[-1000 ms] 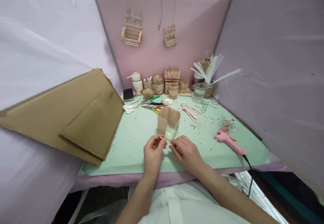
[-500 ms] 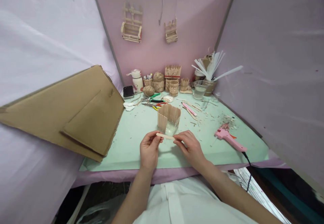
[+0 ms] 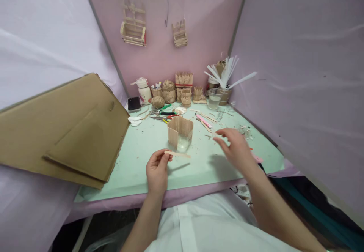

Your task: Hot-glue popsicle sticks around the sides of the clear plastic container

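A pale wooden craft stick [image 3: 179, 155] is pinched at its left end between the thumb and fingers of my left hand [image 3: 158, 170]. It lies level above the tabletop, its other end free. My right hand [image 3: 233, 149] is raised over the right side of the table, thumb and fingers apart, with nothing in it. Just behind the stick stands a clear container [image 3: 184, 142] partly walled with upright craft sticks [image 3: 173, 135]; a gap at its front shows the bare side. The pink glue gun [image 3: 258, 159] is mostly hidden behind my right wrist.
Pliers [image 3: 167, 118], a pink craft knife [image 3: 203, 120] and loose sticks lie behind the container. A cup of water [image 3: 214, 99], twine ball [image 3: 158, 101] and white bottle [image 3: 143, 91] stand along the back. Folded cardboard [image 3: 76, 130] leans at left. Scraps [image 3: 246, 130] litter the right.
My right hand has let go of the stick and moved right, toward the glue gun, with its fingers opened. My left hand still holds the stick. The view has turned to the right.
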Available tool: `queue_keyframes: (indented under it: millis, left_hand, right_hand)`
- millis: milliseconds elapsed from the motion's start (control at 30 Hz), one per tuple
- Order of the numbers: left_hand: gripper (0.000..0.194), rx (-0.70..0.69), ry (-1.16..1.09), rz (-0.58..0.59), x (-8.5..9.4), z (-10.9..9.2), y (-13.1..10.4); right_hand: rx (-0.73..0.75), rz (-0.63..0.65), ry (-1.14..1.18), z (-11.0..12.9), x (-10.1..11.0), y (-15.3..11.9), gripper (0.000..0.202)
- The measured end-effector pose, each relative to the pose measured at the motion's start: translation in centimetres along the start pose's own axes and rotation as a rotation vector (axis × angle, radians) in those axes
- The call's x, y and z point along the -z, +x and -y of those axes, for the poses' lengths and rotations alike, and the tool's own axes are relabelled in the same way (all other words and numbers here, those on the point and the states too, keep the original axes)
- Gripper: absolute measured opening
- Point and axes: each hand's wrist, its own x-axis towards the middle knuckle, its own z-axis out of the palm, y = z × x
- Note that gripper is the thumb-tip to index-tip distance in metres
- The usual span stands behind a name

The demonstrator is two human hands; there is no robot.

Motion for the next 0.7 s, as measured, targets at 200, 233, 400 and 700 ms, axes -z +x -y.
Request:
queue_keyframes:
  millis: [200,233,400,700]
  left_hand:
    - [0.029,-0.019,0.070,-0.015,0.3,0.4,0.0]
    - [0.029,-0.021,0.076,-0.020,0.3,0.4,0.0]
    - [0.031,-0.023,0.114,-0.042,0.4,0.3,-0.2]
    - [0.028,-0.055,0.140,-0.050,0.8,0.6,-0.1]
  right_hand:
    - [-0.435,0.530,-0.524,-7.3,5.2,0.0,0.027]
    - [-0.451,0.600,-0.550,-8.0,5.2,-0.2,0.028]
    - [-0.519,0.729,-0.502,-9.1,3.8,-0.3,0.028]
    - [-0.393,0.527,-0.218,-6.8,4.5,0.2,0.034]
